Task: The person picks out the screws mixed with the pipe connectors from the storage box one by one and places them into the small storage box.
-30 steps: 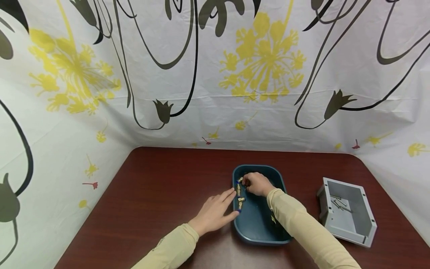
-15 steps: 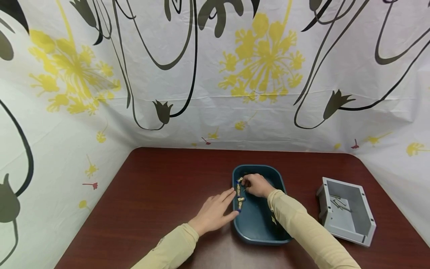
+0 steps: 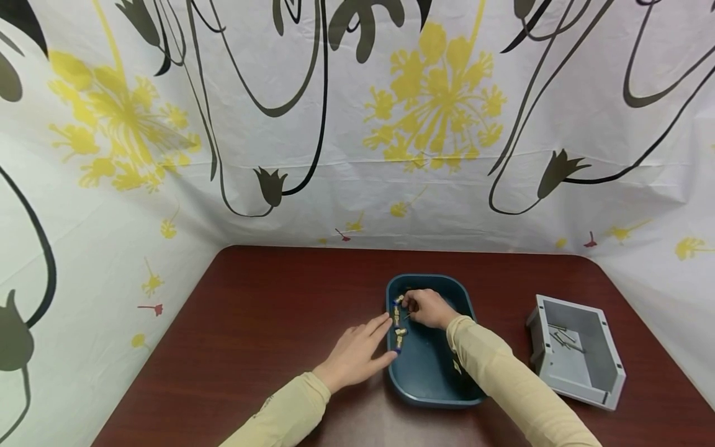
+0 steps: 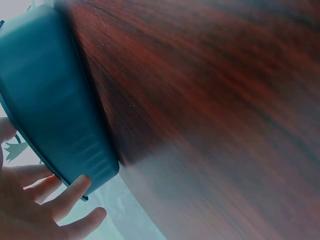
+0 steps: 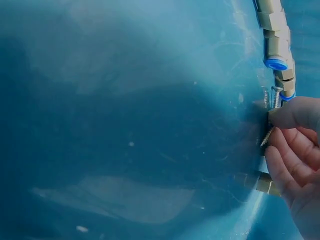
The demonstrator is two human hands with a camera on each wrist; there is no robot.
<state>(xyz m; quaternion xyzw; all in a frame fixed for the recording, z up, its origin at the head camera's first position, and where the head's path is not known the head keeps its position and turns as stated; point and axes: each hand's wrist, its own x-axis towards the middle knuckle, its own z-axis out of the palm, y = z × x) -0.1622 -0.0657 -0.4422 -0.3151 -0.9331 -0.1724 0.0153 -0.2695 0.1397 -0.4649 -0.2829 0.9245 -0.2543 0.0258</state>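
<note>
Inside a blue tray (image 3: pixel 430 397), several brass fittings (image 3: pixel 397 316) with blue rings lie along the left wall. My right hand (image 3: pixel 429 308) reaches into the tray's far left part. Its thumb and fingers pinch a metal screw (image 5: pixel 276 96); a threaded tip also shows below the thumb, and I cannot tell if it belongs to the same screw. Another brass fitting (image 5: pixel 265 184) lies beside these fingers in the right wrist view. My left hand (image 3: pixel 355 351) rests at the tray's left rim with fingers spread and straight, holding nothing.
A grey open box (image 3: pixel 606 360) stands on the dark red-brown table (image 3: pixel 268 310) to the right, with several screws (image 3: pixel 564 338) inside. Pale small pieces (image 3: pixel 457 366) lie in the tray by the right sleeve. A patterned cloth (image 3: pixel 346 143) hangs behind the table.
Both hands stay almost in place. The right hand's fingers shift very slightly by the fittings; the tray and box have not moved.
</note>
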